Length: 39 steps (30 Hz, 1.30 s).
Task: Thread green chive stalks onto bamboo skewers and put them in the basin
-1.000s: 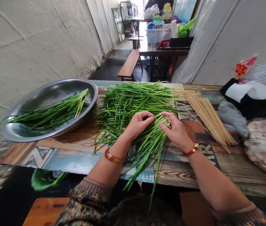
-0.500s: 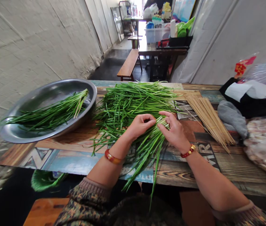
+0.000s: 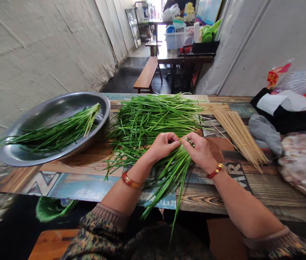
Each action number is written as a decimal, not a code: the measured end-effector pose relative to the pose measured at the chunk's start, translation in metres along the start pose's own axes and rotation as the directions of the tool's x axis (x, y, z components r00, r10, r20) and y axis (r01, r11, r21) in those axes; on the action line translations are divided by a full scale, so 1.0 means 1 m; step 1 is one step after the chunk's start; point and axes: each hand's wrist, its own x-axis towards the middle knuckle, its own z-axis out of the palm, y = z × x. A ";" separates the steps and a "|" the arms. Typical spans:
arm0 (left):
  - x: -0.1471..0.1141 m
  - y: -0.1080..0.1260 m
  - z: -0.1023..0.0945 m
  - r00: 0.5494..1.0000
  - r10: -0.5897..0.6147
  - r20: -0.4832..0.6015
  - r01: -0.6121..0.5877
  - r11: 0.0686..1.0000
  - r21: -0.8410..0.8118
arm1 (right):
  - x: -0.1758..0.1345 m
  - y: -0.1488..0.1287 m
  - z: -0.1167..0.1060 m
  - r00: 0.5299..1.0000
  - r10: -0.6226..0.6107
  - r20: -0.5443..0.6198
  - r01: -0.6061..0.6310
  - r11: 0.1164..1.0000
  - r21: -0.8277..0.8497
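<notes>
A bunch of garlic chives (image 3: 169,177) lies in front of me, its long leaves hanging over the table's near edge. My right hand (image 3: 198,148) is closed at the pale stem ends, thumb and forefinger pinching them. My left hand (image 3: 165,145), wearing an amber-coloured bangle, is also pinched at the same ends, and its fingertips almost meet the right ones. Exactly which stems each pinch holds is partly hidden. Just beyond the hands spreads a larger pile of garlic chives (image 3: 153,113). Thin bamboo skewers (image 3: 239,139) lie to the right of my right hand.
At left, a metal basin (image 3: 52,99) holds more chives with skewers at their stem ends. Along the right side are a grey bag (image 3: 265,133), a black bag (image 3: 280,117) and a clear bag of pale pieces (image 3: 303,162). Past the table stands a wooden bench (image 3: 147,74).
My right fingers have closed in from a looser spread to a pinch at the stem ends, nearer my left fingertips. The view has shifted slightly.
</notes>
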 end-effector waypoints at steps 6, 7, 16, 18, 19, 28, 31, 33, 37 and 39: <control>-0.001 0.003 -0.013 0.997 -0.008 0.074 0.008 1.000 -0.004 | 0.005 0.008 -0.006 0.989 -0.007 0.145 -0.010 0.993 0.120; -0.001 0.003 -0.014 0.998 -0.014 0.054 0.014 1.000 0.005 | 0.005 0.010 -0.006 0.988 -0.007 0.156 -0.015 0.991 0.136; 0.003 0.009 -0.027 0.990 -0.031 -0.141 0.027 0.999 -0.030 | 0.010 0.024 -0.005 0.981 0.004 0.194 0.006 0.999 -0.053; 0.007 0.011 -0.032 0.984 -0.006 -0.180 0.009 1.000 0.019 | 0.012 0.028 -0.007 0.967 0.001 0.256 0.019 0.997 -0.078; 0.009 0.012 -0.033 0.983 0.012 -0.185 0.001 0.998 0.067 | 0.012 0.030 -0.007 0.961 0.001 0.278 0.022 0.996 -0.082; 0.034 0.004 -0.019 0.976 0.199 0.091 -0.210 0.730 0.650 | 0.014 0.030 -0.011 0.956 0.017 0.294 -0.003 0.999 -0.050; 0.046 0.001 -0.011 0.965 0.225 0.135 -0.250 0.640 0.726 | 0.013 0.025 -0.015 0.949 -0.003 0.315 0.012 1.000 -0.028; 0.053 -0.002 -0.008 0.962 0.222 0.161 -0.264 0.590 0.763 | 0.013 0.022 -0.017 0.943 -0.023 0.332 0.030 0.999 -0.015; 0.064 -0.009 -0.006 0.952 0.233 0.199 -0.295 0.521 0.801 | 0.012 0.018 -0.021 0.934 -0.045 0.353 0.048 0.999 0.000; 0.066 -0.013 -0.007 0.947 0.253 0.196 -0.306 0.536 0.787 | 0.012 0.017 -0.021 0.934 -0.046 0.355 0.048 0.999 0.002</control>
